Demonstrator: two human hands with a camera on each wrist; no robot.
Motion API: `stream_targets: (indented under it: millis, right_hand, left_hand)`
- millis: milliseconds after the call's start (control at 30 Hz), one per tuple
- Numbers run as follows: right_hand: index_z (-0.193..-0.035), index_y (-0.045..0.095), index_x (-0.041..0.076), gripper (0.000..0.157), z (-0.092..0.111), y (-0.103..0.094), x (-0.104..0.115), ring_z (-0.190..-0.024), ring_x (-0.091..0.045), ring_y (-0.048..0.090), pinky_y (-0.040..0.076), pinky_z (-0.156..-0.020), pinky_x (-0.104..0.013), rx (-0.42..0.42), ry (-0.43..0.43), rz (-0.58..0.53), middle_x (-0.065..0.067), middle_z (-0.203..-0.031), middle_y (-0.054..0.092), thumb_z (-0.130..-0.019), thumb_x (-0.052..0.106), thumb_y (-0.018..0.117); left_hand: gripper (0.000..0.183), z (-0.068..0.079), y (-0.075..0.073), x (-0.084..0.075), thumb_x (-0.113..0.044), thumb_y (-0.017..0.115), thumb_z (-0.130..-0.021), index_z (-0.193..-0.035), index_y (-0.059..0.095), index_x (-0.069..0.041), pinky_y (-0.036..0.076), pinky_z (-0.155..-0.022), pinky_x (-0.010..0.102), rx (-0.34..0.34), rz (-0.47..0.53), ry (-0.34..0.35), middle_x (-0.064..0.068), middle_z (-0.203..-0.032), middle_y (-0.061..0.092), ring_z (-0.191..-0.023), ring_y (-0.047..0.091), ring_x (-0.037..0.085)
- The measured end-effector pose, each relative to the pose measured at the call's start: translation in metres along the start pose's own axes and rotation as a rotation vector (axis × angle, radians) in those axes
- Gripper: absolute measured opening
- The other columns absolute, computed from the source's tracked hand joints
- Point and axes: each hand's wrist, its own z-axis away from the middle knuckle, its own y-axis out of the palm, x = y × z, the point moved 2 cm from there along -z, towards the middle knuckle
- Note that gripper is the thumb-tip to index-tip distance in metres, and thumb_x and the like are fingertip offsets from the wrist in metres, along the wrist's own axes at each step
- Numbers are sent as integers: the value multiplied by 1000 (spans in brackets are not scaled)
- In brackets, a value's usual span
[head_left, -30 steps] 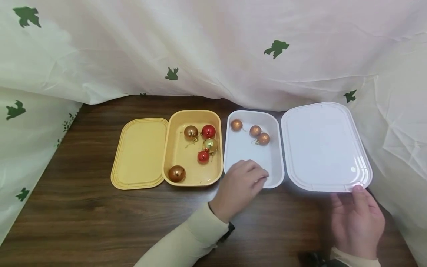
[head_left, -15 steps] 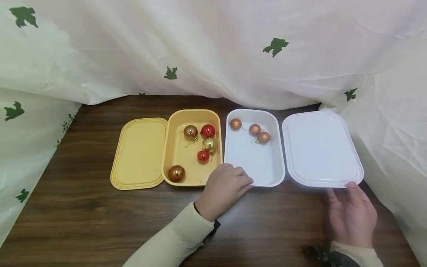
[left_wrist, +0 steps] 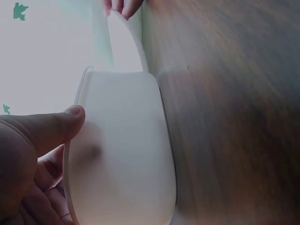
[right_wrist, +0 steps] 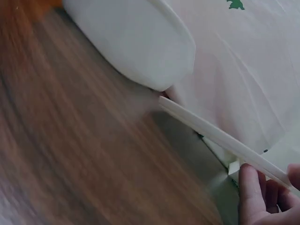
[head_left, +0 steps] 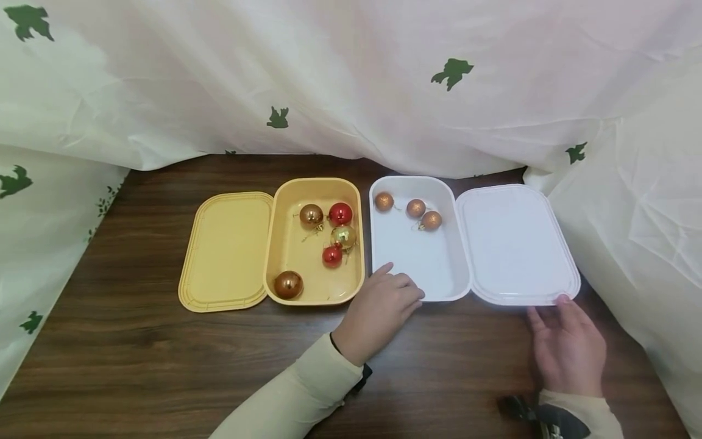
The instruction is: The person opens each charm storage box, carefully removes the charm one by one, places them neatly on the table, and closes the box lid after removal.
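In the head view my left hand [head_left: 378,311] grips the near rim of an uncovered white plastic box [head_left: 411,262]. The left wrist view has its thumb [left_wrist: 65,123] against the box's outer wall and the other fingers over the rim. Inside that box lie three copper glitter baubles, one of them a bauble [head_left: 384,201] at the back left corner. My right hand [head_left: 570,347] pinches the near right corner of the white lid [head_left: 515,244], thumb on top, fingers beneath. The lid's left edge meets the box's right side; seen edge-on in the right wrist view, the lid [right_wrist: 220,136] slants above the table.
Left of the white box stands a yellow box [head_left: 315,292] holding several baubles in red, gold and brown. Its yellow lid [head_left: 227,250] lies flat against its left side. A pale curtain [head_left: 351,79] with green birds hangs behind and beside the dark wooden table [head_left: 137,360].
The white lid has moved left, up to the white box, with my right hand still pinching it. My left hand has come down from above the box to its near rim.
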Motion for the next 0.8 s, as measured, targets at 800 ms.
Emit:
stream_targets:
  millis: [800]
  right_hand:
    - [-149,46,2,64,-18,3,14,-64,-11,69,57,-56,-22,-59,-107,1418,8,-81,67,-96,30,69]
  left_hand:
    - [15,-2,1,4,-27,67,-99,-108,77,-22,27,-120,35,70,42,-13,-11,-103,71,-104,63,4]
